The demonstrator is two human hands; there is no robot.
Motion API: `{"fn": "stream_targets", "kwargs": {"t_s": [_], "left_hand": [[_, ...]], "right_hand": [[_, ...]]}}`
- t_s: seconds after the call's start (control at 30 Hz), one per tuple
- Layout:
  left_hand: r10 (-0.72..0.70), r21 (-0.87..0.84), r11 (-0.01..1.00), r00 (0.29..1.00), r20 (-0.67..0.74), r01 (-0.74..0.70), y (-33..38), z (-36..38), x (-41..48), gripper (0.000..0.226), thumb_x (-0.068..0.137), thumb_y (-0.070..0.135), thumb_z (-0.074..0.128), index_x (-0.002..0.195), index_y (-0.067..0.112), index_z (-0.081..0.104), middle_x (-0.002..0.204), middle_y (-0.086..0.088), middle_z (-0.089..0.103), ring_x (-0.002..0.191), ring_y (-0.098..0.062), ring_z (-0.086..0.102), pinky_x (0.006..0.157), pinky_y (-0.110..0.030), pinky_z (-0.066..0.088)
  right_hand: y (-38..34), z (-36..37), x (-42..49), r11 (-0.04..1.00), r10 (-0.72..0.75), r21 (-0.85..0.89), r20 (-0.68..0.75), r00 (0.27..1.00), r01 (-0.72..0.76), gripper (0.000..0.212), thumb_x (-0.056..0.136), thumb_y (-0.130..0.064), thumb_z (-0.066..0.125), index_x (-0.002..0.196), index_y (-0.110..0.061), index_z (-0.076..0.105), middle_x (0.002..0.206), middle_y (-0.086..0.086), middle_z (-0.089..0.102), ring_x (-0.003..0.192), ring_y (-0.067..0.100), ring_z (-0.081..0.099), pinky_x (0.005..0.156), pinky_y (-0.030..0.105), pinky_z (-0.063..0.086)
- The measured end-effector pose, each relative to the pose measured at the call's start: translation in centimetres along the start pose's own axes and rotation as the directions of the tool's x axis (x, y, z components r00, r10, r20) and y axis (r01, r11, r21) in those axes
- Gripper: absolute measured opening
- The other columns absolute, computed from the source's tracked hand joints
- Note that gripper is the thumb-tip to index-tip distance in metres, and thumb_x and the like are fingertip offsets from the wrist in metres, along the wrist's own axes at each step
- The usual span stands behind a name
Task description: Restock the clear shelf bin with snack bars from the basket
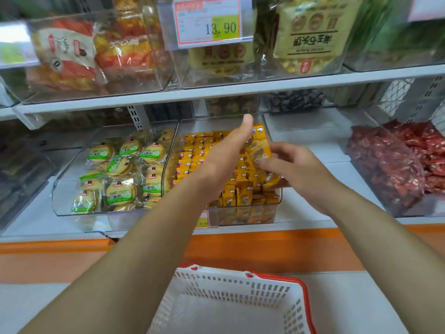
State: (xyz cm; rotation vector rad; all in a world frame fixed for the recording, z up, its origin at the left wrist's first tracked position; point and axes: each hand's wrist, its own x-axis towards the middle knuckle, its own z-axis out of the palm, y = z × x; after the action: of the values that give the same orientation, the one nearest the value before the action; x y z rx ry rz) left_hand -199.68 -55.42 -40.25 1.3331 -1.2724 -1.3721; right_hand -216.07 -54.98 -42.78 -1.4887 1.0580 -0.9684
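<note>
The right hand (292, 166) reaches over the right side of the clear shelf bin (240, 214), its fingertips (261, 162) pinching a yellow-wrapped snack bar (258, 150) held just above the stock. The left hand (224, 153) comes in from the lower left with its thumb pointing straight up. It lies edge-on against the same small clump of bars, and its fingers are hidden behind the palm, so I cannot tell whether they grip anything. The two hands are close together, with the held bar between them.

Under them the bin is packed with rows of yellow snack bars (197, 150), standing on end from back to front. The bin sits on the lower white shelf (303, 213).

The clear bin just to the left holds round biscuits in green-labelled packets (120, 169). Apart to the right is a bin of red-wrapped snacks (397, 165). On the shelf above are bins of bagged snacks and a price tag (209, 21) reading 13.90.

Low in the view, beneath the forearms, is the white plastic basket (231, 283) with a red handle.
</note>
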Motion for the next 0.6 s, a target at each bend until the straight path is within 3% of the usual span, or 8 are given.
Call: {"fn": "stream_targets", "kwargs": {"t_s": [0.07, 0.13, 0.23, 0.4, 0.5, 0.6], "left_hand": [[0.154, 0.191, 0.972, 0.986, -0.061, -0.140, -0.6, -1.5, 0.1, 0.058, 0.093, 0.066, 0.046, 0.128, 0.024, 0.065, 0.120, 0.001, 0.073, 0.110, -0.012, 0.066, 0.093, -0.031, 0.049], [0.268, 0.413, 0.883, 0.961, -0.059, -0.221, -1.9, -3.3, 0.9, 0.014, 0.103, 0.037, 0.056, 0.105, 0.030, 0.069, 0.098, 0.004, 0.073, 0.086, -0.008, 0.066, 0.075, -0.019, 0.051], [0.212, 0.677, 0.707, 0.975, 0.074, -0.205, -3.8, -4.8, 3.0, 0.026, 0.100, 0.016, 0.062, 0.084, 0.037, 0.068, 0.084, 0.018, 0.064, 0.073, -0.003, 0.057, 0.056, -0.008, 0.040], [0.086, 0.734, 0.651, 0.980, 0.180, -0.192, -5.2, -5.4, 4.8, 0.024, 0.093, 0.016, 0.073, 0.085, 0.039, 0.075, 0.092, 0.012, 0.074, 0.082, 0.001, 0.063, 0.060, -0.007, 0.047], [0.111, 0.729, 0.643, 0.971, 0.212, -0.233, -5.7, -5.5, 5.2, 0.027, 0.091, 0.018, 0.075, 0.077, 0.041, 0.072, 0.083, 0.016, 0.072, 0.081, -0.001, 0.066, 0.066, -0.014, 0.051], [0.128, 0.718, 0.638, 0.958, 0.257, -0.278, -6.0, -5.5, 5.3, 0.023, 0.094, 0.019, 0.072, 0.080, 0.037, 0.070, 0.086, 0.015, 0.070, 0.083, -0.001, 0.065, 0.069, -0.014, 0.050]], "right_hand": [[0.0, -1.3, -0.1, 1.000, 0.010, -0.027, -0.057, 0.998, -0.011, 0.040, 0.068, -0.049, 0.071, 0.099, -0.025, 0.072, 0.079, -0.008, 0.070, 0.073, 0.010, 0.068, 0.072, 0.045, 0.061], [0.3, -2.2, -0.4, 0.993, -0.025, -0.118, -0.068, 0.997, 0.017, 0.049, 0.059, -0.057, 0.068, 0.097, -0.026, 0.071, 0.087, -0.006, 0.070, 0.078, 0.013, 0.067, 0.068, 0.039, 0.058], [0.8, -2.2, -1.3, 0.823, -0.165, -0.535, 0.099, 0.981, 0.193, 0.069, 0.057, -0.064, 0.066, 0.118, -0.031, 0.064, 0.116, -0.018, 0.060, 0.101, 0.004, 0.060, 0.076, 0.021, 0.049], [2.1, -0.3, -3.0, 0.485, -0.199, -0.773, 0.359, 0.912, 0.410, 0.079, 0.060, -0.066, 0.063, 0.133, -0.035, 0.054, 0.153, -0.027, 0.034, 0.133, -0.006, 0.036, 0.100, 0.013, 0.032], [2.9, 0.8, -3.7, 0.426, -0.122, -0.799, 0.415, 0.902, 0.425, 0.076, 0.063, -0.066, 0.060, 0.134, -0.040, 0.051, 0.160, -0.030, 0.018, 0.134, -0.008, 0.036, 0.100, 0.014, 0.038], [3.2, 1.3, -4.2, 0.397, -0.130, -0.807, 0.422, 0.897, 0.437, 0.074, 0.067, -0.066, 0.059, 0.137, -0.042, 0.049, 0.161, -0.030, 0.014, 0.134, -0.005, 0.038, 0.101, 0.020, 0.044]]}}
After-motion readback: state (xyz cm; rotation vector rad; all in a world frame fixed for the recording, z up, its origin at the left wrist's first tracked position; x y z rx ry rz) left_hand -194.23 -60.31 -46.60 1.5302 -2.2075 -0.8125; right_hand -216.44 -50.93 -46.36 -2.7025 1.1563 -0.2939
